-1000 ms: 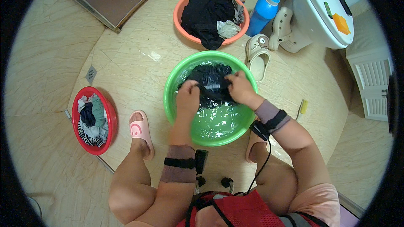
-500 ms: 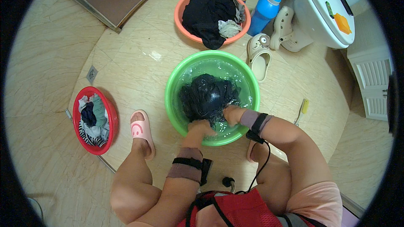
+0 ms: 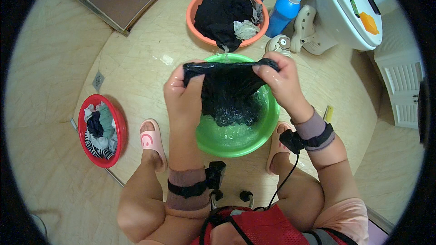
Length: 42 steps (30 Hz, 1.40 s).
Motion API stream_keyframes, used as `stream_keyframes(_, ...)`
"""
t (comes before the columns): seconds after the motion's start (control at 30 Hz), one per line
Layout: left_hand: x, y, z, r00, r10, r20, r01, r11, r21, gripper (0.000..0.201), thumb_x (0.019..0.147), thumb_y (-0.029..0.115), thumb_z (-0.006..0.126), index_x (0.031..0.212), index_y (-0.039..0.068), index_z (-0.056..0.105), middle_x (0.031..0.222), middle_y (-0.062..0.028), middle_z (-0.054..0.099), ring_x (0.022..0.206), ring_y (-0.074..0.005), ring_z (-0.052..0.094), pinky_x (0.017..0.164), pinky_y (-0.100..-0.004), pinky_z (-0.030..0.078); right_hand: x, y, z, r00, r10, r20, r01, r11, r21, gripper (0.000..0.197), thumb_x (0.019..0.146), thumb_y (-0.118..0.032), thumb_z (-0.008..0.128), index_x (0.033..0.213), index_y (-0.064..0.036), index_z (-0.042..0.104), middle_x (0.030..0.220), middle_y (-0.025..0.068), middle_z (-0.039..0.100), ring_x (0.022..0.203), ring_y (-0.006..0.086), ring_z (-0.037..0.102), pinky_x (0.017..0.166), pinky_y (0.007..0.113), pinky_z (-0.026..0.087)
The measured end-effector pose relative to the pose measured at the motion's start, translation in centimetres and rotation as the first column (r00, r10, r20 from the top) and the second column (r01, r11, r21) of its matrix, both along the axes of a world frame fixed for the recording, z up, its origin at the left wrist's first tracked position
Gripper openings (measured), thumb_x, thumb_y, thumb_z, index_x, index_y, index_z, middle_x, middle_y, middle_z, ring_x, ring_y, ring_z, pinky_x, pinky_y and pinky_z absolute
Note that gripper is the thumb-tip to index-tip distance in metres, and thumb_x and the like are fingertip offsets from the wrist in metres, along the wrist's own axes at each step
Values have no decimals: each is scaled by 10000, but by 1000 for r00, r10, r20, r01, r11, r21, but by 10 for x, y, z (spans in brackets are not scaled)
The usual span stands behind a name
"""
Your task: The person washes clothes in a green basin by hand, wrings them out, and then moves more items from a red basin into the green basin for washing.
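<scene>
A wet black garment (image 3: 229,88) is stretched between my two hands above the green basin (image 3: 271,124). My left hand (image 3: 184,88) is closed round one upper corner of it, thumb on the near side. The other corner is pinched in my right hand (image 3: 282,79). The garment's top edge is pulled nearly straight, and its lower part hangs down into the water (image 3: 229,137). Which kind of garment it is I cannot make out. Bubbles and ripples show on the water around the cloth.
Beyond the basin sits an orange tub (image 3: 195,31) of dark clothes. A red basin (image 3: 121,131) of clothes lies left. A blue bottle (image 3: 282,14), cream clogs (image 3: 303,27), a toilet (image 3: 338,13) and a yellow brush (image 3: 329,112) are on the right.
Both hands have come up out of the water, lifting the black garment by its edge and spreading it wide. Before, it lay bunched in the basin with my hands at its near side.
</scene>
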<state>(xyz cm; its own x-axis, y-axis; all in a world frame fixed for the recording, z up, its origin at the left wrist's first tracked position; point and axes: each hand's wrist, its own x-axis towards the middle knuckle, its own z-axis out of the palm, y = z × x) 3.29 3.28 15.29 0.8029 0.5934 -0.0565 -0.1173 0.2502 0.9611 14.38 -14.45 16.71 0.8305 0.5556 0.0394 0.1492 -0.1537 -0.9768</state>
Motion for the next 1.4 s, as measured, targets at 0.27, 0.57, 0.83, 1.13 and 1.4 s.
stream_keyframes(0.27,0,4,-49,968,-87,-236,152,950,272,296,863,62,525,1146,23,600,1067,-100,632,976,-197,594,877,-306,465,-12,15,-44,970,150,192,-121,980,-155,221,778,-204,652,819,9,609,753,118,551,725,229,553,663,349,447)
stream_keyframes(0.57,-56,-34,-184,442,-223,-869,848,420,324,470,748,278,641,1208,187,601,1170,-151,562,1048,-359,564,935,-421,451,-58,-14,-188,717,673,-179,-505,326,-799,344,737,-206,627,1042,-48,651,1136,228,515,1027,408,500,899,471,443)
stream_keyframes(0.83,-62,-52,-208,119,-387,-914,957,290,3,901,538,424,808,1285,34,489,1211,-220,559,1096,-362,559,952,-393,440,-68,-22,-217,703,695,-150,-531,373,-760,233,739,-208,581,820,-20,693,833,227,654,867,394,611,783,463,497)
stream_keyframes(1.13,-26,-19,-125,846,-229,-482,402,867,293,426,649,116,754,1029,-2,600,943,-172,660,887,-286,643,798,-347,500,-34,25,-101,883,226,-412,-242,970,14,208,848,-212,628,745,-31,620,643,39,572,580,108,524,549,277,427)
stream_keyframes(1.4,-9,-14,-33,979,-204,4,182,860,-476,346,747,-84,595,1087,-26,569,1019,-108,644,918,-212,630,852,-328,496,-19,3,-125,448,-242,-860,16,965,-263,407,924,-469,486,812,-79,506,737,67,555,682,208,581,653,358,516)
